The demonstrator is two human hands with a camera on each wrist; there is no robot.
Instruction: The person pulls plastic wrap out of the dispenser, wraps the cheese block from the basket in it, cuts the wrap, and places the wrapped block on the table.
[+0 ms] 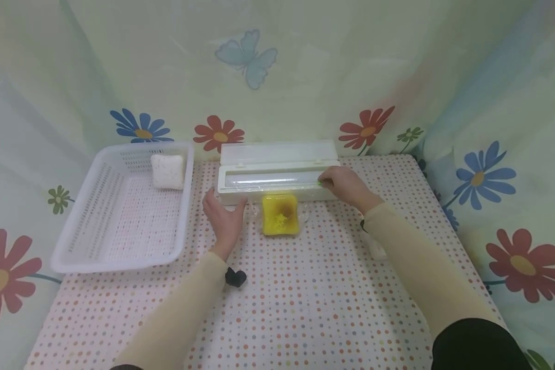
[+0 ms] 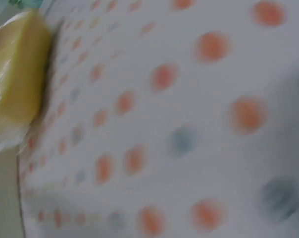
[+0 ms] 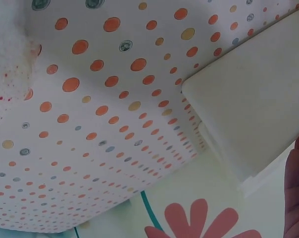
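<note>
A white cling film dispenser (image 1: 277,195) lies at the back of the table, its clear lid (image 1: 277,153) raised and a roll of film (image 1: 270,179) inside. My right hand (image 1: 347,186) pinches a small green slider (image 1: 320,183) at the right end of its front edge. Beside the left front corner is my left hand (image 1: 225,218), thumb spread from the fingers and nothing in its grasp. Between the hands, against the dispenser's front, sits a yellow toast-shaped block (image 1: 279,216) with a browned patch, in clear film. The left wrist view shows that block (image 2: 18,69) wrapped.
On the left stands a white perforated basket (image 1: 74,246) with a white speckled square block (image 1: 168,171) in its back right corner. A whitish speckled item (image 1: 375,247) lies partly under the right forearm. Flowered curtains (image 1: 305,77) border the dotted tabletop (image 1: 296,308).
</note>
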